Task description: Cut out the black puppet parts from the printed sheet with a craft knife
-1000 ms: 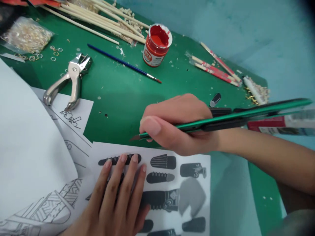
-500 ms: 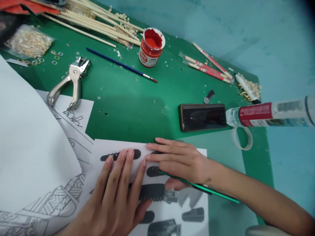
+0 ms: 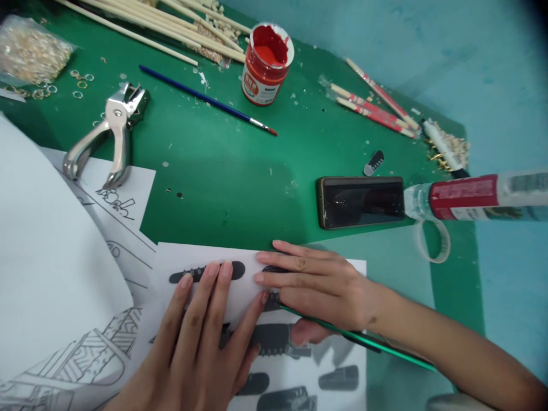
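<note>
A white sheet (image 3: 252, 254) printed with dark grey, sandal-like shapes lies before me. My left hand (image 3: 205, 337) rests on it palm down, fingers spread, fingertips touching the long dark shape (image 3: 237, 270) at the top. Its index fingertip is beside the right fingers. My right hand (image 3: 317, 285) lies flat across the sheet's right part, fingers extended over other printed shapes. Between its thumb and palm sits a slim green pencil-like stick (image 3: 394, 349), slanting down to the right under the wrist. Much of the print is hidden by both hands.
Beyond the sheet are a phone (image 3: 362, 201), a bottle (image 3: 464, 197), a tape ring (image 3: 436, 241), a paintbrush (image 3: 205, 98), an open red paint jar (image 3: 266, 65) and a hole punch (image 3: 109, 134). Wooden sticks (image 3: 171, 28) lie at the back; a large white sheet (image 3: 51, 251) lies left.
The view has shifted slightly, so the table items appear displaced. The left index fingertip has moved right, closer to the right hand. Both hands stay on the sheet.
</note>
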Motion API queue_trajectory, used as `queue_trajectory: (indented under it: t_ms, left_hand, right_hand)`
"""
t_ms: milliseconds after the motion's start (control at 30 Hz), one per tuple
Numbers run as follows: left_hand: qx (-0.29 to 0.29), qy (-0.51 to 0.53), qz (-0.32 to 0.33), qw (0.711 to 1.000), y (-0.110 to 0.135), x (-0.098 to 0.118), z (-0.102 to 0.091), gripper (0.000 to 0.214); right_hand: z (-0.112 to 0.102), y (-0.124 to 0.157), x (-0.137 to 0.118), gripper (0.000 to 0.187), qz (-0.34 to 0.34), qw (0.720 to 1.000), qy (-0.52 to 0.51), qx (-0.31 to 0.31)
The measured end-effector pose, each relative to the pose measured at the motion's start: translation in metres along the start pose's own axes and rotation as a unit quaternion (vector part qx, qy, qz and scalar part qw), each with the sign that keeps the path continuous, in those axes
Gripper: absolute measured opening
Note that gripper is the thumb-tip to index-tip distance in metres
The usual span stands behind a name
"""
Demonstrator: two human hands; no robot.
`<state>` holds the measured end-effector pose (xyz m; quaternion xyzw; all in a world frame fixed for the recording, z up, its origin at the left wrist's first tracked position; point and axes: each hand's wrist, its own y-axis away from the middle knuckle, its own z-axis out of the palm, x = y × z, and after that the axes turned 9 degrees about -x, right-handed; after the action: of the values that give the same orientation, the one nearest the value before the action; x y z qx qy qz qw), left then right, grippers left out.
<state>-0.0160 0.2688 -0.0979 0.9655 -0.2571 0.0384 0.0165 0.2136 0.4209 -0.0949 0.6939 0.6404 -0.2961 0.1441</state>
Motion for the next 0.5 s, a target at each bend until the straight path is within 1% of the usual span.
queue_trajectory:
  t_ms: [167, 367, 500]
  left_hand:
    - [0.015, -0.011, -0.001, 1.0, 0.0004, -0.0007, 0.0012, 0.063]
    - [0.015, -0.015, 0.002, 1.0, 0.0016, -0.0008, 0.0019, 0.064]
    - [-0.011, -0.004, -0.007, 1.0, 0.0004, 0.0014, -0.0018, 0.064]
  right_hand:
    - [0.0015, 0.0012, -0.0001, 0.025, 0.002, 1.0, 0.001, 0.002]
    - [0.0013, 0.0019, 0.0006, 0.024, 0.003, 1.0, -0.012, 0.001]
    - [0.0015, 0.0025, 0.0002, 0.026, 0.0, 1.0, -0.01, -0.004]
